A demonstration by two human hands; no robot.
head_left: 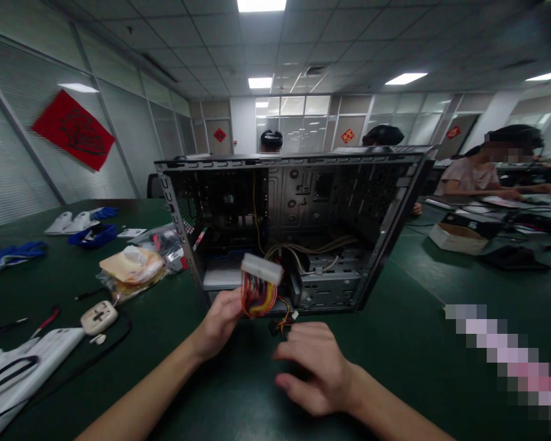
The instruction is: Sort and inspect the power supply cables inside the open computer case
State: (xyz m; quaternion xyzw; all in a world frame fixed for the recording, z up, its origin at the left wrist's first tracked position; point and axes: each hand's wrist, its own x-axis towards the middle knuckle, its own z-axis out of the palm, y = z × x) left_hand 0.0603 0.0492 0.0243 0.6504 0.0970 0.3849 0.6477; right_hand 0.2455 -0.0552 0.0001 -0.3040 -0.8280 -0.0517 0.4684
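Observation:
My left hand (pixel 223 324) is closed on a power cable (pixel 259 297) of red, orange and yellow wires, just in front of an open computer case (pixel 294 158). The cable ends in a wide white plug (pixel 261 268), which points up. My right hand (pixel 314 364) is by the case's lower front, thumb and fingers apart, with nothing seen between them. Just beyond its fingers hang small black connectors (pixel 280 327) on thin wires. Inside the case are a fan (pixel 228 199), a white box-like unit (pixel 223 277) at lower left and pale cables (pixel 312 248).
On the left are blue-and-white gloves (pixel 16 252), a blue tray (pixel 92 235), a plastic-wrapped package (pixel 133 269), a white power strip (pixel 100 316) and loose cords. A cardboard box (pixel 457 237) stands at right, near a person (pixel 477 174) at another table. More people sit behind the case.

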